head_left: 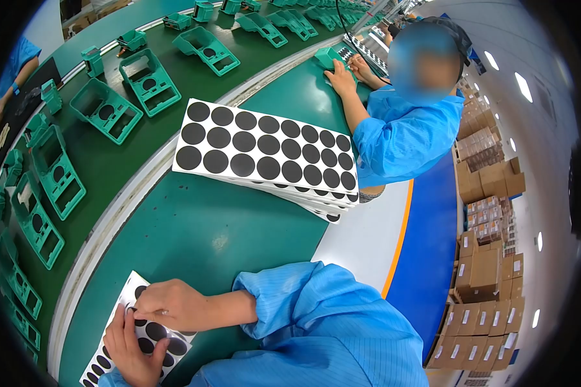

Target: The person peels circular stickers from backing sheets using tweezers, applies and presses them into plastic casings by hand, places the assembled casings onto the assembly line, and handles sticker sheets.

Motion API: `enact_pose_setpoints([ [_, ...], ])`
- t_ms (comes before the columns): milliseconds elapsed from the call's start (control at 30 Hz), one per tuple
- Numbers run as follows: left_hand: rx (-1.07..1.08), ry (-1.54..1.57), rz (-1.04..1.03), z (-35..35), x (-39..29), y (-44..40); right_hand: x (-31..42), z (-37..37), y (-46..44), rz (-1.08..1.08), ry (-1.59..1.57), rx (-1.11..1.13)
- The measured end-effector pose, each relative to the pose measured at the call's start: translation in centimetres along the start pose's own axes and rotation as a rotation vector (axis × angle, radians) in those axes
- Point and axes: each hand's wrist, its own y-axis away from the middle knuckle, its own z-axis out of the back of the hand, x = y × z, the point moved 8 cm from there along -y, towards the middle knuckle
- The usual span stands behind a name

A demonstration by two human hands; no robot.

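At the lower left, a white sheet with black round stickers (135, 282) lies on the green table (200, 232). My right hand (174, 304) is over its upper part, fingers pinched at a black circle; what they grip is too small to make out. Close below it, my left hand (134, 351) rests on the same sheet with its fingers apart, the fingertips near the right hand's. A stack of similar sheets (265, 148), white with rows of black circles, lies farther up on the table.
A conveyor (119, 171) with several green plastic housings (150, 82) curves along the left and top. A co-worker in blue (400, 135) handles a green part (328, 58) at the upper right. Another person's arm (19, 80) shows at the far left. Cardboard boxes (484, 274) stand at right.
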Motion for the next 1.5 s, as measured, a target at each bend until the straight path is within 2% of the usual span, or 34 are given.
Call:
enact_pose_setpoints([
  [167, -0.001, 0.009, 0.008, 0.4, 0.0, 0.1, 0.8, -0.9, 0.6, 0.16, 0.117, 0.013],
  [333, -0.015, 0.017, -0.009, 0.6, 0.1, 0.4, 2.9, -1.9, 1.3, 0.372, 0.262, 0.159],
  [433, -0.029, 0.007, -0.045, 0.6, 0.2, 0.7, 3.5, -2.3, 1.7, 0.441, 0.337, 0.168],
  [767, -0.057, 0.022, 0.006, 0.9, 0.7, 0.7, 4.1, -3.0, 2.7, 0.529, 0.344, 0.131],
  [833, -0.016, -0.015, -0.001, 0.8, 0.6, 0.6, 3.7, -3.7, 3.2, 0.541, 0.342, 0.262],
  [1500, 0.028, 0.009, 0.048, 1.3, 1.1, 0.8, 4.3, -4.6, 3.6, 0.582, 0.347, 0.293],
])
